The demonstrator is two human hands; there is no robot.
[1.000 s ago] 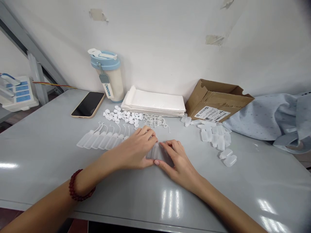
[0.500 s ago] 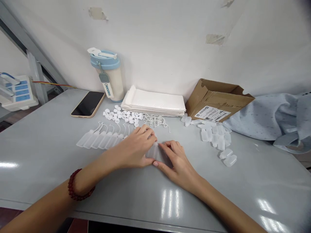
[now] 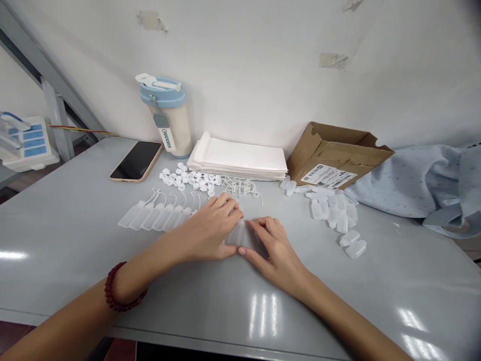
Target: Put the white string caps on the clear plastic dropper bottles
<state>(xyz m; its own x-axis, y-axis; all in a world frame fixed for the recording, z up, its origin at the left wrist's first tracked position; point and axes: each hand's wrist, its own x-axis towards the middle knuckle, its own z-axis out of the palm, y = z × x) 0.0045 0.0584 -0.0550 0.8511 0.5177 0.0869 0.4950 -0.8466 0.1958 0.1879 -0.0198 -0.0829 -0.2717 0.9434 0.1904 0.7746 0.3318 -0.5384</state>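
A row of small translucent squeeze bottles (image 3: 161, 216) lies flat on the grey table, several with thin white cords at their necks. My left hand (image 3: 212, 228) arches over the right end of this row, fingers at the neck end and thumb at the base of a bottle (image 3: 237, 233). It hides the bottles beneath it. My right hand (image 3: 273, 250) braces the same end bottle from the right, index finger near its neck and thumb by its base.
Behind the row lie white caps (image 3: 191, 176) and loose cords (image 3: 240, 186). Further back are a phone (image 3: 136, 160), a tumbler (image 3: 171, 120), white padded envelopes (image 3: 240, 155) and a cardboard box (image 3: 334, 155). More bottles (image 3: 334, 208) and grey cloth (image 3: 421, 180) lie on the right.
Both hands stay around the end bottle. My right thumb and fingers have shifted very slightly to the right; nothing else has visibly moved.
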